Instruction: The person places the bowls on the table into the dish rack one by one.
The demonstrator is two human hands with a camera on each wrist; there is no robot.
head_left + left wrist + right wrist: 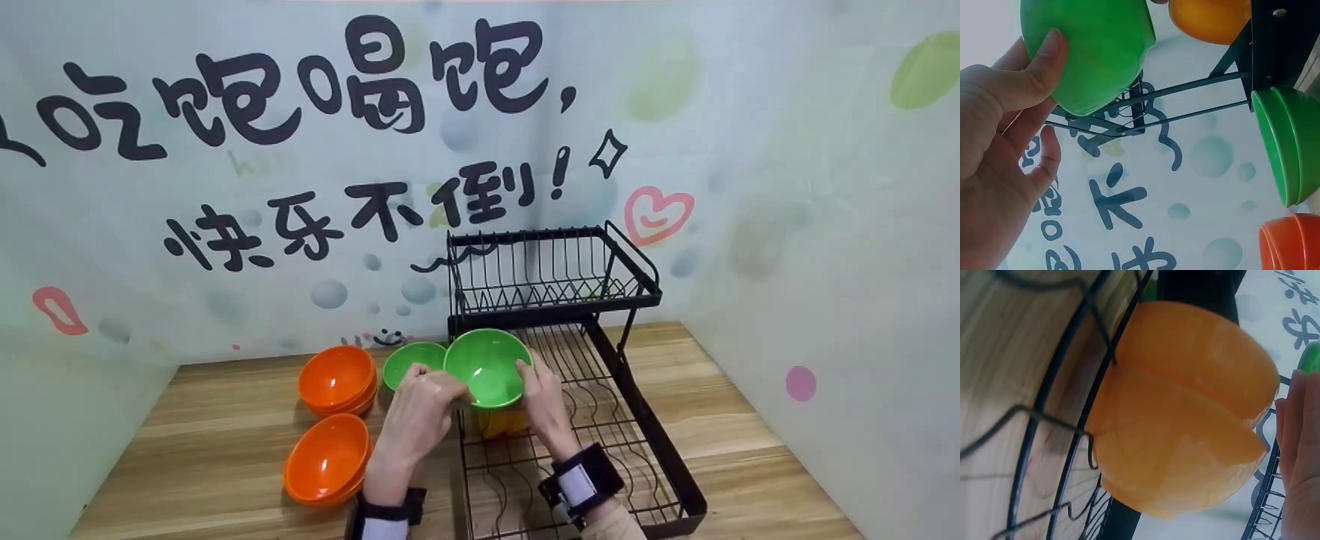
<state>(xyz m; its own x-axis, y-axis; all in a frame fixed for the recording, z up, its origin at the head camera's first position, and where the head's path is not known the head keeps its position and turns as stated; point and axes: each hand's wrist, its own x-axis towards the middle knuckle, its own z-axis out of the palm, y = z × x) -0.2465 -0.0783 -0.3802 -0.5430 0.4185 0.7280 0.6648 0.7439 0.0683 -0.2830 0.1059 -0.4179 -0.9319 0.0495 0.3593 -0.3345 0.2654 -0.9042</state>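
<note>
The wooden tabletop [750, 450] carries a black rack [660, 465], orange bowls [336, 379] and a green bowl [409, 360].

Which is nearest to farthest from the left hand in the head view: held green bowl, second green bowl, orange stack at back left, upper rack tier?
1. Held green bowl: in the left hand.
2. Second green bowl: just behind.
3. Orange stack: back left.
4. Upper rack tier: behind, above.

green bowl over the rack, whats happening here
A person holds a green bowl with both hands, left hand and right hand on its sides, above the lower tier of a black dish rack. Yellow-orange bowls already sit in the rack. Another green bowl and orange bowls wait on the table.
</note>
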